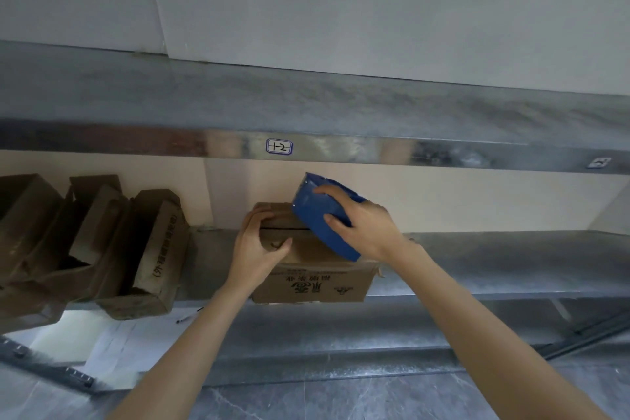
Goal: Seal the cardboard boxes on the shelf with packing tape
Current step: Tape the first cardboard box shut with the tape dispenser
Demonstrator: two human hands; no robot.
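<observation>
two bare forearms rise from the bottom edge of the frame toward the middle. the left hand point(257, 249) sits on the left end of the box point(306, 283) top. its fingers curl over the far flap and its thumb presses on the near flap. a dark slit shows between the two flaps. the right hand point(368, 225) grips a blue dispenser point(306, 204), fingers bent round its side and thumb on the near face. the dispenser is tilted: its lower end touches the right part of the box top and its upper end is raised. whether any tape is drawn out cannot be told.

the box stands at the centre of the frame on the metal shelf point(494, 256), its printed front facing the camera at the shelf's front lip. at the left of the frame, on the same shelf, more boxes point(102, 242) lean against one another, apart from the centre box. the upper shelf point(341, 102) crosses the whole frame, with a small white label point(279, 147) on its front edge just above the dispenser. at lower left, under the shelf, a pen point(189, 315) lies on white paper point(112, 344). grey floor point(341, 395) fills the bottom.
</observation>
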